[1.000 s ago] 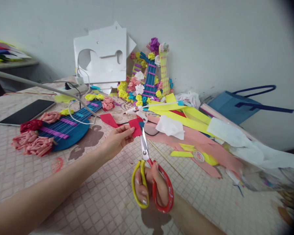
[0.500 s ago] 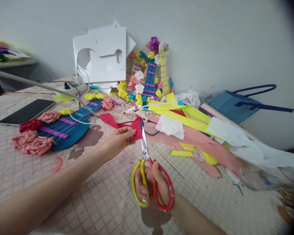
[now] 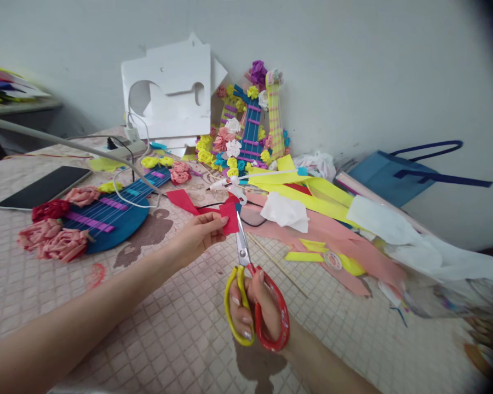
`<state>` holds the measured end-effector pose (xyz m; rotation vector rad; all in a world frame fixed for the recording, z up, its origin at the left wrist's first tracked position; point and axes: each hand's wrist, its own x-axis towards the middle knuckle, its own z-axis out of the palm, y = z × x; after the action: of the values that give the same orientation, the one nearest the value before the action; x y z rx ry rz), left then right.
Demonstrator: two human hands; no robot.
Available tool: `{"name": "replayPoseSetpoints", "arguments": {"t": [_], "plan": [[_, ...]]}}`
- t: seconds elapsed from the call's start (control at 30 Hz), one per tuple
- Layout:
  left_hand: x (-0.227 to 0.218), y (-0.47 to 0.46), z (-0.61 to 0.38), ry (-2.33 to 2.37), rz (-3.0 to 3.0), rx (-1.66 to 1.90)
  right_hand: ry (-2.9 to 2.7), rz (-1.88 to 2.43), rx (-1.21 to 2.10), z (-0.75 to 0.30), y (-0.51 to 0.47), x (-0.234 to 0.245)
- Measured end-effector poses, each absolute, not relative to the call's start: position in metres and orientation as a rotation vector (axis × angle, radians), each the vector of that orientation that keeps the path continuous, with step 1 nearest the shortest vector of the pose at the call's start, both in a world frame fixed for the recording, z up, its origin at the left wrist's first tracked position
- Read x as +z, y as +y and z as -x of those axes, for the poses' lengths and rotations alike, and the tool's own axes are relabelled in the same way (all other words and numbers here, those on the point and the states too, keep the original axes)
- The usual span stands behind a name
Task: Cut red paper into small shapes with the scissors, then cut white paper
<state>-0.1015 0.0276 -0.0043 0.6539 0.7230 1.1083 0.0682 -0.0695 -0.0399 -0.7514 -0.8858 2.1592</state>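
Observation:
My left hand [image 3: 197,236] pinches a small red paper piece [image 3: 230,215] above the checked tablecloth. My right hand [image 3: 254,312] has its fingers through the yellow and red handles of a pair of scissors [image 3: 246,284]. The scissor blades point up and meet the right edge of the red piece. A larger red paper scrap [image 3: 182,200] lies on the table just behind it.
A blue paper guitar with pink roses [image 3: 102,216] lies at left, beside a dark tablet [image 3: 45,187]. A glue gun [image 3: 228,186], yellow and pink paper strips [image 3: 312,219], more paper guitars [image 3: 250,126], a white cut-out board [image 3: 168,93] and a blue bag [image 3: 398,169] crowd the back and right.
The scissor handles have drawn a little closer together and the blades have closed on the red piece's edge. My left hand has barely shifted.

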Motion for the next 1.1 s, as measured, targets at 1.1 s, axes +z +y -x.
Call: {"name": "replayPoseSetpoints", "arguments": {"t": [1.1], "plan": [[-0.0067, 0.0245, 0.1007, 0.726, -0.727, 1.012, -0.851, 0.723, 2.120, -0.0677, -0.0678, -0.0365]]}}
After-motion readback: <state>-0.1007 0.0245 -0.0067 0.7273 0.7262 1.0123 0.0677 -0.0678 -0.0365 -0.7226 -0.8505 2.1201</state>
